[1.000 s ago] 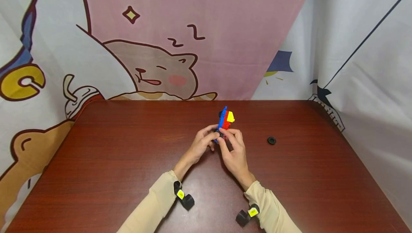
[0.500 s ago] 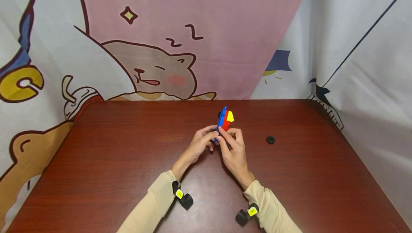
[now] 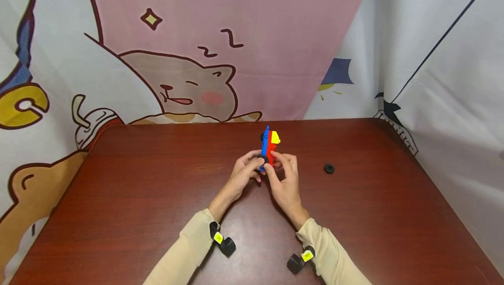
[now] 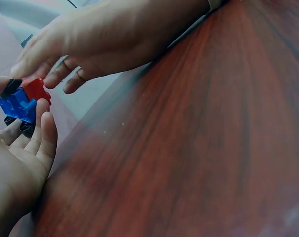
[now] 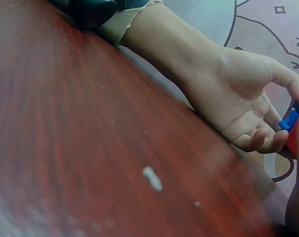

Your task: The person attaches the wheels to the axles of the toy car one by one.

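A small toy car (image 3: 269, 141) of building bricks is held up between both hands, one end pointing away from me. It has a blue base, a red body, a yellow brick near its far end and black wheels. My left hand (image 3: 241, 175) grips the near end, its thumb at a black wheel (image 3: 263, 159). In the left wrist view its fingers reach under the blue base (image 4: 18, 104). My right hand (image 3: 286, 184) pinches the near end from the right, thumb by the wheel and forefinger at the red side. Fingers hide part of the near end.
A loose black wheel (image 3: 329, 168) lies on the brown wooden table (image 3: 149, 215), right of the hands. A printed curtain (image 3: 275, 35) hangs behind the far table edge. Each sleeve carries a black strapped camera, such as the left one (image 3: 227, 247).
The toy car has turned a little, standing straighter and showing more red side. My right forefinger has shifted from near the wheel to the red side. The whole view has shifted slightly.
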The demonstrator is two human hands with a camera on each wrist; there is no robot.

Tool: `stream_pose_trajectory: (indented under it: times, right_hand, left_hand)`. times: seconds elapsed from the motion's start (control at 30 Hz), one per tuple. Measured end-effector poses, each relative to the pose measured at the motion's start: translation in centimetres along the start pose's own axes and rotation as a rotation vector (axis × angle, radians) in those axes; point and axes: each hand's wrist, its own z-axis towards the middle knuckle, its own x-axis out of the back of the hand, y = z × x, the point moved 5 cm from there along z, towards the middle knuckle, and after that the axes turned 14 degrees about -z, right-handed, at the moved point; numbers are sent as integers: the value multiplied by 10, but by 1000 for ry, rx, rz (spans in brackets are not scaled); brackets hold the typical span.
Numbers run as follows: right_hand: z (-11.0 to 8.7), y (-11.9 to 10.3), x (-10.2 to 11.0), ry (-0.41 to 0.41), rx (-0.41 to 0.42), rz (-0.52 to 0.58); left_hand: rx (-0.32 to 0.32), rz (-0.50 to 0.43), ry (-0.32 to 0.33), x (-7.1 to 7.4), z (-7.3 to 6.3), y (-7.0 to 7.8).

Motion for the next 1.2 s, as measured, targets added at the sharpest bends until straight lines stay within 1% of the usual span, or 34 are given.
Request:
stream_pose_trajectory:
  times: [0.07, 0.13, 0.23, 0.27, 0.37, 0.5, 0.6, 0.7, 0.77, 0.9, 1.07, 1.2]
  right_hand:
    - [3, -6, 3, -16, -88, 55]
    - [4, -7, 4, -51, -193, 94]
    - [1, 10, -2, -124, -345, 101]
    - [0, 16, -4, -146, -382, 96]
    - [-3, 33, -10, -191, -439, 83]
    - [-4, 38, -11, -192, -421, 114]
    - [-5, 38, -11, -169, -406, 155]
    - [-5, 36, -10, -146, -403, 154]
    - [-5, 35, -10, -129, -399, 151]
    - [-5, 33, -8, -111, -383, 146]
    - [-6, 33, -9, -105, -365, 143]
    - [-6, 33, -10, -105, -340, 126]
  left_hand:
    - [-2, -3, 2, 0, 0, 1]
    - [-1, -5, -1, -1, 0, 2]
    - [5, -11, -13, -1, 0, 2]
    - [8, -14, -18, -1, 0, 1]
    - [16, -14, -37, -2, 0, 0]
    - [20, 18, -69, -4, -1, 0]
    - [13, 42, -91, -6, -2, 2]
    - [-3, 52, -94, -6, -2, 3]
    - [-16, 47, -85, -6, -2, 3]
    - [-44, 46, -34, -3, 0, 2]
    - [-41, 26, 33, 1, 1, 2]
    - [-40, 19, 46, 1, 1, 2]
